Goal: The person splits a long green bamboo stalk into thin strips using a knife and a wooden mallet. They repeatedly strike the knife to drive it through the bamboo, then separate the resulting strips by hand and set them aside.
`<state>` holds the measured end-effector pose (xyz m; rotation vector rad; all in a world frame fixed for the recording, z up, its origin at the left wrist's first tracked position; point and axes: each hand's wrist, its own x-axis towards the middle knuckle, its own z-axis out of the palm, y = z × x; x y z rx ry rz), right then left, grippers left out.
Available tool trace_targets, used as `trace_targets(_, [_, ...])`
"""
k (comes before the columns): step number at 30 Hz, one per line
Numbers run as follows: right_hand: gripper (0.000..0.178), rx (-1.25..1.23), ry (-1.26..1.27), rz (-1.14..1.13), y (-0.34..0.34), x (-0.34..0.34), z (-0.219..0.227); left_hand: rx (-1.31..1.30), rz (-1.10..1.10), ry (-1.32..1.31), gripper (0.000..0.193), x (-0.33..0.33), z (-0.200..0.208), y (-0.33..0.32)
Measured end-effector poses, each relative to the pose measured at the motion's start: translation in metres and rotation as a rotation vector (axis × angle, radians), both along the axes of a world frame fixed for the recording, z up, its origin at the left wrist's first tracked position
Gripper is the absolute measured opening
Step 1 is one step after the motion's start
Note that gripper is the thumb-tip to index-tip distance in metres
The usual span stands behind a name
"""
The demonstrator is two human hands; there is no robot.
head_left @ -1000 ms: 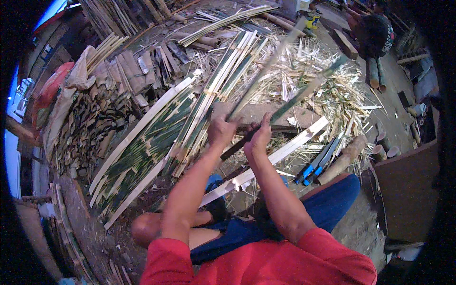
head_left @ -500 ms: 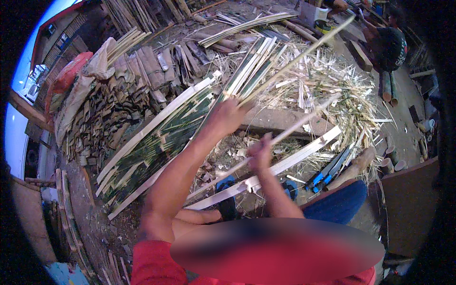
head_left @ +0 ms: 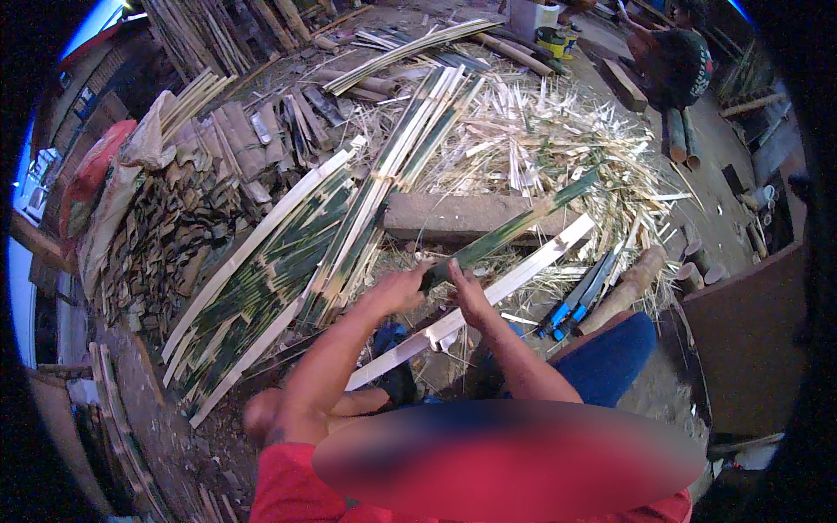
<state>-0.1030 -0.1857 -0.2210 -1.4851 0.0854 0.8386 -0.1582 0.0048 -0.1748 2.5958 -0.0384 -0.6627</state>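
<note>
Bamboo shavings litter the ground around the wooden block (head_left: pixel 462 215), where both the left hand (head_left: pixel 399 290) and right hand (head_left: pixel 468 296) clench the green bamboo strip (head_left: pixel 514 228), whose sharp edge could cut a slipping palm.

- Around me the dirt floor (head_left: pixel 697 166) lay littered with pale bamboo shavings (head_left: pixel 558 139).
- Dark stacked wood pieces (head_left: pixel 157 244) stood to my left.
- Daylight showed at the far-left opening (head_left: pixel 22 270).

Dirt floor (head_left: pixel 671 397), split bamboo strips (head_left: pixel 288 261), shavings (head_left: pixel 558 148), wooden block (head_left: pixel 453 218)
</note>
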Motion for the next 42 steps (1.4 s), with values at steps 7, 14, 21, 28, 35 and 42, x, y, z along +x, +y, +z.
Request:
trace_targets(7, [0.074, -0.666, -1.378, 0.592, -0.067, 0.053, 0.091, 0.067, -0.211, 0.104, 0.076, 0.006, -0.009, -0.005])
trace_targets(14, [0.048, -0.779, -1.269, 0.632, -0.094, 0.07, 0.069, 0.457, -0.436, -0.067, 0.053, 0.052, 0.129, -0.004])
trace_targets(21, [0.037, -0.572, -0.923, 0.244, -0.051, 0.032, 0.035, 0.169, 0.136, -1.199, 0.041, 0.044, 0.112, 0.002])
trace_targets(28, [0.043, -0.483, -0.683, 0.0, 0.023, 0.036, 0.013, -0.858, 0.541, -0.094, 0.064, -0.035, -0.024, -0.073])
trace_targets(35, [0.074, -0.577, -0.543, 0.138, 0.054, 0.032, -0.011, -0.568, 0.339, 0.132, 0.041, -0.029, -0.045, -0.02])
trace_targets(42, [0.052, -0.313, -0.655, 0.049, 0.009, 0.056, -0.014, -0.506, 0.858, 0.105, 0.045, -0.053, -0.074, 0.117])
